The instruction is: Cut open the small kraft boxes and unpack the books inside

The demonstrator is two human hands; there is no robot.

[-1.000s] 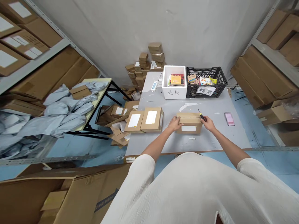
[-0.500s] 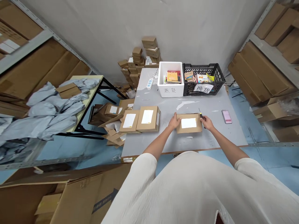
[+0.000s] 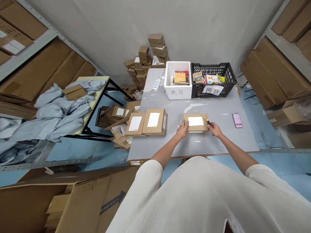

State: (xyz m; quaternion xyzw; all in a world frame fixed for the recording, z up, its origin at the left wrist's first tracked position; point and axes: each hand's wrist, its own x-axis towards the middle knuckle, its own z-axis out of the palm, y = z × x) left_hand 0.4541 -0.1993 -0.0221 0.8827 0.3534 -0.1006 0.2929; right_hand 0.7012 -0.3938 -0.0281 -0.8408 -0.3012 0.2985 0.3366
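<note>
In front of me on the grey table lies a small cardboard box with a white label on top. My left hand grips its left end, thumb on the upper face and the other fingers partly hidden. My right hand is closed round a utility knife with a black and yellow handle. The knife's blade points away from me, over the box's right end. Whether the blade touches the cardboard I cannot tell.
Two labelled boxes stand to the left on the table. Behind are a white foam bin with books and a black crate with packaged goods. A phone lies right; a power strip lies at the back.
The small box has been tipped and sits slightly farther back, with its near side less visible. The knife has shifted so its blade is over the box's right end.
</note>
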